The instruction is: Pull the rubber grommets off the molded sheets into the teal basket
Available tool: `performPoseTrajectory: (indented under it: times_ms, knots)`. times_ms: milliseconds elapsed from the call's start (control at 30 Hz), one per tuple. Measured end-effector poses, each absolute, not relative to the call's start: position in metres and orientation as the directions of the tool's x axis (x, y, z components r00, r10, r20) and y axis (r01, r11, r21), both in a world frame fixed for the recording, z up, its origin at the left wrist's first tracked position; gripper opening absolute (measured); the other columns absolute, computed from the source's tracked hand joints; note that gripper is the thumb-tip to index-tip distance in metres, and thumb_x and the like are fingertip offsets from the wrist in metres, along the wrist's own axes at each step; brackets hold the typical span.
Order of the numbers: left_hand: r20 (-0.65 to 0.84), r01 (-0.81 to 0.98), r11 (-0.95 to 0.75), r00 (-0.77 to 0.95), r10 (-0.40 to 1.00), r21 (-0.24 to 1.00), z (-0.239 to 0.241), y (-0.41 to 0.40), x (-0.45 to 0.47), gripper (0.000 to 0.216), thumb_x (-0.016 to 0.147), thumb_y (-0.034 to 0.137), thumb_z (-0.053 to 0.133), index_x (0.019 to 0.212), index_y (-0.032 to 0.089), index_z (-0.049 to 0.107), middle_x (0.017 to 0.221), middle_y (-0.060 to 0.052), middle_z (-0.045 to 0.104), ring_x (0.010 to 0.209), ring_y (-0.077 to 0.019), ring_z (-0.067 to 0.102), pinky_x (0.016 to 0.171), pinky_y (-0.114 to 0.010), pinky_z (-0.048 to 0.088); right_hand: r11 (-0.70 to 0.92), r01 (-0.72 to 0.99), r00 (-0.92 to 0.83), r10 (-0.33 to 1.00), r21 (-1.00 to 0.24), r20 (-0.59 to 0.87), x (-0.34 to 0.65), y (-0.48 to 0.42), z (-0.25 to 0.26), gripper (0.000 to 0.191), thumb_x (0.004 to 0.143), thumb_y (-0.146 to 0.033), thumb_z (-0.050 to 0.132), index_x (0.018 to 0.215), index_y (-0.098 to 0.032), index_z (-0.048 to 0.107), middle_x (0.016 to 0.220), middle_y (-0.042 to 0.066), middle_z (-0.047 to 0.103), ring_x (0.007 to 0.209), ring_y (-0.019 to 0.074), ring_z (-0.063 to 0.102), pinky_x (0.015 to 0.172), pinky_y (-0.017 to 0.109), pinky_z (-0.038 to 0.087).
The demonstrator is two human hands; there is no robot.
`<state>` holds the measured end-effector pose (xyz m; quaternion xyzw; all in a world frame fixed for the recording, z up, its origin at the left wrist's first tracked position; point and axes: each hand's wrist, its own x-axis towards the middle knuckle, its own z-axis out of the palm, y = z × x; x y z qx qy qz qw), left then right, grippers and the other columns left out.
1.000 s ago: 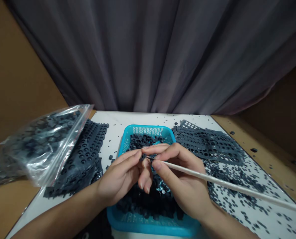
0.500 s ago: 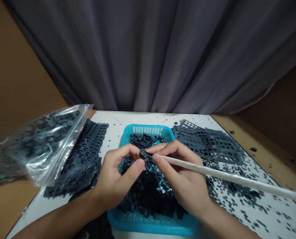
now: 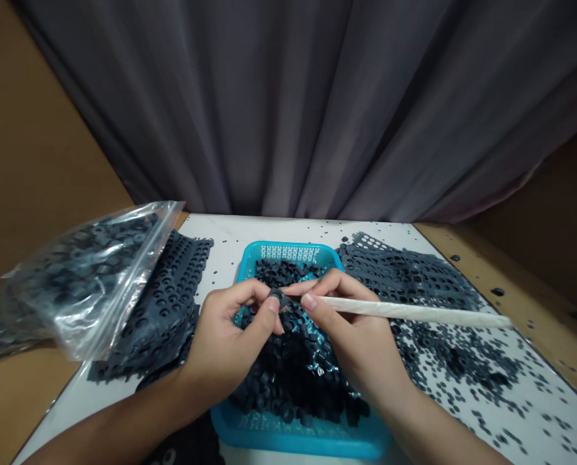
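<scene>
My left hand (image 3: pixel 230 339) pinches a small dark rubber ring (image 3: pixel 275 298) between thumb and forefinger above the blue basket (image 3: pixel 288 434). My right hand (image 3: pixel 353 336) grips a long white stick (image 3: pixel 414 311) like a pen, its tip at the ring. The stick's far end points right, nearly level. The basket beneath both hands is heaped with several small dark rubber rings (image 3: pixel 298 374).
A clear zip bag (image 3: pixel 82 274) of dark parts lies at the left, over a stack of punched dark rubber sheets (image 3: pixel 167 303). More punched sheets (image 3: pixel 404 274) and scattered dark punch-outs (image 3: pixel 462 368) cover the white table (image 3: pixel 230 236) at the right. A grey curtain (image 3: pixel 298 103) hangs behind.
The stick's far end has swung up from low right to nearly level. My left fingers have curled from stretched out into a pinch on the ring.
</scene>
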<state>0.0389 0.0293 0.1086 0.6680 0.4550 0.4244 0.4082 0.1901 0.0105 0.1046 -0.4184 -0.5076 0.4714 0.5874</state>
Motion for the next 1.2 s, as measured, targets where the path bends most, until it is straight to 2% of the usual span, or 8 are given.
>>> performPoseTrajectory:
  times_ms: [100,300,500,733,1200]
  knots:
    - [0.202,0.260,-0.252,0.203,0.958,0.932,0.109,0.030,0.040,0.026,0.079,0.020,0.054,0.053,0.019,0.054,0.049,0.002,0.060,0.051,-0.0130,0.056,0.055,-0.023,0.042,0.195,-0.174,0.038,0.981,-0.965,0.192,0.189,0.010,0.102,0.016,0.081,-0.024,0.066,0.070,-0.020,0.056,0.088,0.002,0.075,0.087,0.0168,0.069,0.081,0.032,0.055]
    - [0.212,0.274,-0.258,0.185,0.960,0.927,0.108,0.030,0.040,0.025,0.075,0.020,0.055,0.050,0.020,0.051,0.046,0.002,0.056,0.049,-0.0131,0.052,0.052,-0.024,0.040,0.229,-0.134,0.039,0.973,-0.964,0.226,0.186,0.008,0.105,0.015,0.081,-0.022,0.066,0.069,-0.021,0.057,0.086,0.002,0.075,0.086,0.0174,0.070,0.078,0.032,0.056]
    - [0.227,0.297,-0.274,0.183,0.956,0.915,0.107,0.030,0.039,0.026,0.074,0.021,0.054,0.049,0.020,0.048,0.044,0.003,0.051,0.047,-0.0121,0.047,0.049,-0.023,0.036,0.332,-0.016,0.040,0.943,-0.943,0.332,0.185,0.005,0.102,0.010,0.081,-0.018,0.065,0.075,-0.021,0.059,0.091,0.001,0.074,0.087,0.0157,0.070,0.076,0.028,0.056]
    - [0.226,0.287,-0.277,0.196,0.954,0.917,0.108,0.029,0.039,0.027,0.074,0.020,0.053,0.048,0.020,0.046,0.043,0.004,0.048,0.045,-0.0109,0.044,0.047,-0.023,0.034,0.438,0.113,0.044,0.895,-0.892,0.444,0.184,0.000,0.097,0.011,0.082,-0.012,0.062,0.081,-0.022,0.058,0.093,0.002,0.073,0.094,0.0180,0.068,0.085,0.034,0.054]
    - [0.193,0.290,-0.250,0.209,0.959,0.924,0.105,0.029,0.039,0.027,0.077,0.021,0.052,0.050,0.020,0.046,0.044,0.003,0.049,0.047,-0.0116,0.047,0.049,-0.022,0.037,0.476,0.134,0.071,0.870,-0.869,0.488,0.183,-0.001,0.098,0.014,0.082,-0.009,0.060,0.079,-0.022,0.058,0.092,0.002,0.073,0.091,0.0170,0.069,0.084,0.033,0.054]
